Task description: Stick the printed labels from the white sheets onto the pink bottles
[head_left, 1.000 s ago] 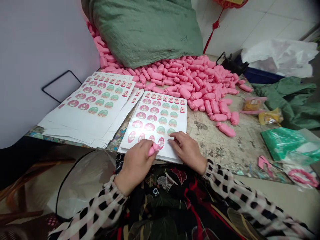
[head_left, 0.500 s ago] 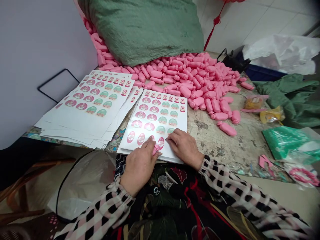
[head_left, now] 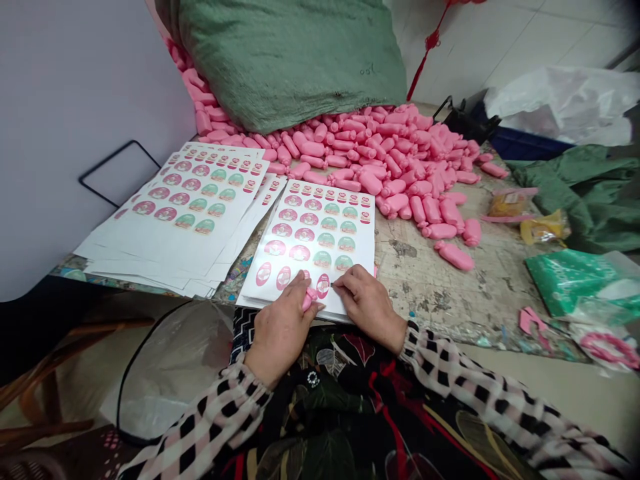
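A stack of sticker sheets lies at the table's front edge, printed with rows of pink and green labels. My left hand rests on its lower part, fingers closed round a small pink plastic bottle that is mostly hidden. Beside the bottle is an oval pink sticker on the top sheet. At that sticker's right edge, my right hand is closed in a pinch. A tiny dark tip shows at its fingertips, too small to name.
A large heap of pink bottles spreads behind the sheets, under a green sack. More sticker sheets are stacked at left. A green packet and pink-handled scissors lie at right. A clear bag hangs below.
Both hands stay in nearly the same place, with my right fingers still at the oval sticker's edge. More of the pink bottle shows in my left hand. The view has shifted slightly.
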{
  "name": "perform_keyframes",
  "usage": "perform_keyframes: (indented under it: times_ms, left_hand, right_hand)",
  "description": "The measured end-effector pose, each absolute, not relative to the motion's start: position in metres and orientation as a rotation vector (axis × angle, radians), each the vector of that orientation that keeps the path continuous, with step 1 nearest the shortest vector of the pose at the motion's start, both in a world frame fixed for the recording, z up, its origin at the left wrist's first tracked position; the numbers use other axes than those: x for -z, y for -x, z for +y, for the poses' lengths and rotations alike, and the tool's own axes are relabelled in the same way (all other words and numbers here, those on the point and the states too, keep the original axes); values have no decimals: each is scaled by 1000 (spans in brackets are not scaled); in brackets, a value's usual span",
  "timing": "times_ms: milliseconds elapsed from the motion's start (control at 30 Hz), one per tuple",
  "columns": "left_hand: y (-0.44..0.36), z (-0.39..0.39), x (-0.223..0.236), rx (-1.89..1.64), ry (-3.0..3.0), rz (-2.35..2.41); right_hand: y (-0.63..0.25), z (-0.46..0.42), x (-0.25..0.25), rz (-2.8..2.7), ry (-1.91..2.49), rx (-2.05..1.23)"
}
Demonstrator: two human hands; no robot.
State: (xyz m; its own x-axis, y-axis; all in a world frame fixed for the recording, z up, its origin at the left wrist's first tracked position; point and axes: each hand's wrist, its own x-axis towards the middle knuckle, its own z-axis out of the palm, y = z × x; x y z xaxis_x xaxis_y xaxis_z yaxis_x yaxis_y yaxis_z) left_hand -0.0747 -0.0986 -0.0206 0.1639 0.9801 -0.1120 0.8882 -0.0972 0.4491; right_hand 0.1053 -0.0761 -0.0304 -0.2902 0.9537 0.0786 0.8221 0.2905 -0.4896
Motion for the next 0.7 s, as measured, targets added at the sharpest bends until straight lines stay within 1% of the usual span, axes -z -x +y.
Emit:
perform_keyframes:
  times_ms: [200, 700]
  left_hand:
    - [76, -99, 23, -361, -1993, 1761]
    - [76, -98, 24, -386, -2023, 1711]
  right_hand:
    - [-100, -85, 32, -2159, 1616, -542]
    - [-94, -82, 34, -1985, 1650, -578]
